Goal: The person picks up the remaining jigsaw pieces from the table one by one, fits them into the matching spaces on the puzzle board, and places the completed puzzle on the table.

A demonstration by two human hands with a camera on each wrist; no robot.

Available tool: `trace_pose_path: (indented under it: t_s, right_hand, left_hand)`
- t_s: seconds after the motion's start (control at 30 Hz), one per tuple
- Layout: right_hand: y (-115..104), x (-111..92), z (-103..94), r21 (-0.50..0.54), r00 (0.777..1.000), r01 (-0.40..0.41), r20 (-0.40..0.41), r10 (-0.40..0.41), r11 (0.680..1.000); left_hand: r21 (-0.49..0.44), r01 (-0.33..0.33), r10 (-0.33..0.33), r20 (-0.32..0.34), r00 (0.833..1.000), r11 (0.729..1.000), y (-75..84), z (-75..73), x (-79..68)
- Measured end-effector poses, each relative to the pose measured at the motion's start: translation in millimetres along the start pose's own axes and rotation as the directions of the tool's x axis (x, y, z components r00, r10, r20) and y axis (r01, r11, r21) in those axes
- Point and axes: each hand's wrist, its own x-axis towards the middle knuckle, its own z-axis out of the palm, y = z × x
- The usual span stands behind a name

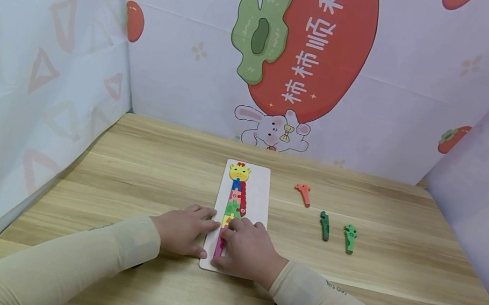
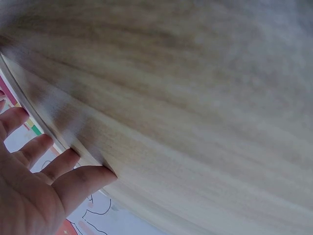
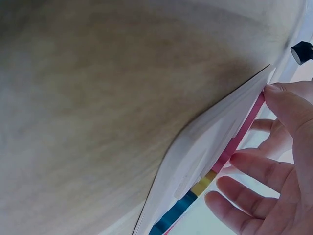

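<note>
A white puzzle board (image 1: 259, 190) lies on the table, bearing a giraffe puzzle with a yellow head (image 1: 240, 173) and a neck of several coloured pieces. At the neck's lower end is a long pink piece (image 3: 239, 137). My right hand (image 1: 252, 247) reaches over the board's lower half, thumb and index fingertips touching the pink piece and the other fingers over the board. Part of the lower puzzle is hidden beneath it. My left hand (image 1: 184, 230) rests along the board's left edge with fingers spread. A red piece (image 1: 243, 200) stands right of the neck.
Right of the board lie three loose pieces: an orange-red one (image 1: 303, 194), a dark green one (image 1: 325, 226) and a light green one (image 1: 349, 239). Wood-grain table (image 1: 150, 158) surrounds the board. Printed cloth walls (image 1: 178, 81) stand at the back and sides.
</note>
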Motion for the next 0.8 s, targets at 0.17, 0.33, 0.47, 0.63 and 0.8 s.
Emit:
trace_pose_path:
  t_s: [0.17, 0.33, 0.47, 0.63, 0.8]
  right_hand:
    - [0.3, -0.3, -0.7, 0.001, 1.000, -0.003, 0.006, 0.002, 1.000]
    - [0.6, -0.5, -1.3, -0.001, 1.000, 0.002, 0.014, -0.002, 1.000]
    - [1.4, -0.4, -0.4, 0.006, 1.000, 0.005, 0.012, -0.005, 1.000]
    - [2.2, -0.1, 0.8, 0.014, 1.000, 0.007, 0.009, -0.007, 1.000]
    - [2.9, -0.4, 1.3, 0.010, 1.000, 0.008, 0.006, -0.008, 1.000]
  left_hand:
    - [-0.002, 0.001, -0.001, 0.002, 1.000, 1.000, -0.1, 0.1, -0.3]
    - [-0.002, 0.005, -0.005, 0.005, 1.000, 1.000, -0.4, 0.4, 0.0]
    - [-0.002, 0.006, -0.006, 0.007, 1.000, 1.000, -1.0, 1.2, 0.9]
    - [-0.001, 0.003, -0.003, 0.003, 1.000, 1.000, -1.6, 2.4, 1.7]
    - [-0.007, 0.003, -0.003, 0.000, 1.000, 1.000, -1.6, 2.9, 1.9]
